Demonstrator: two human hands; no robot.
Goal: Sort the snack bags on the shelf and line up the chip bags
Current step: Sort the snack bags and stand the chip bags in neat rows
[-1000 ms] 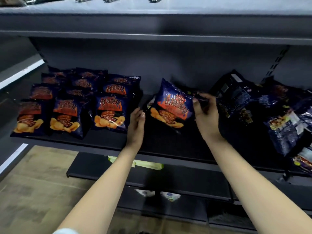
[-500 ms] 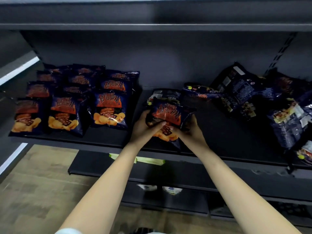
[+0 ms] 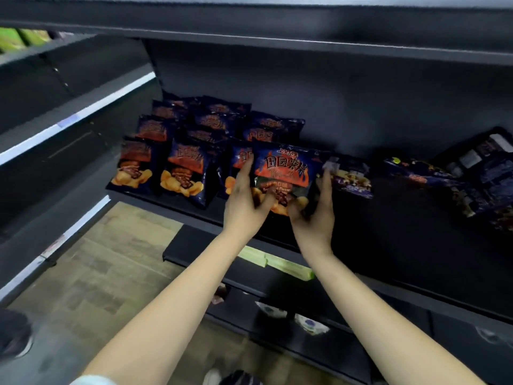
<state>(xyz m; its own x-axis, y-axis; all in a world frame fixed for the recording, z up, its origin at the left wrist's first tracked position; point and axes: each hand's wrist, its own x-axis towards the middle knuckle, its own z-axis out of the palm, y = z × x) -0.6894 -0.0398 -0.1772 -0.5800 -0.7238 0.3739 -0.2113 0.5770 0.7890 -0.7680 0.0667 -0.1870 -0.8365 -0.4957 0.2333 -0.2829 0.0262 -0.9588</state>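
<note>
Dark shelf (image 3: 402, 232); left grip (image 3: 245, 201), right grip (image 3: 313, 215) pinching chip bag (image 3: 283, 168), covering its bottom; far-right bags (image 3: 477, 179) blurred.

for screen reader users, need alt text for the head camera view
A left hand and a right hand grip the lower part of a dark blue chip bag with orange flames, upright at a black metal shelf. Matching chip bags stand in rows to its left; dark snack bags lie jumbled to its right.
</note>
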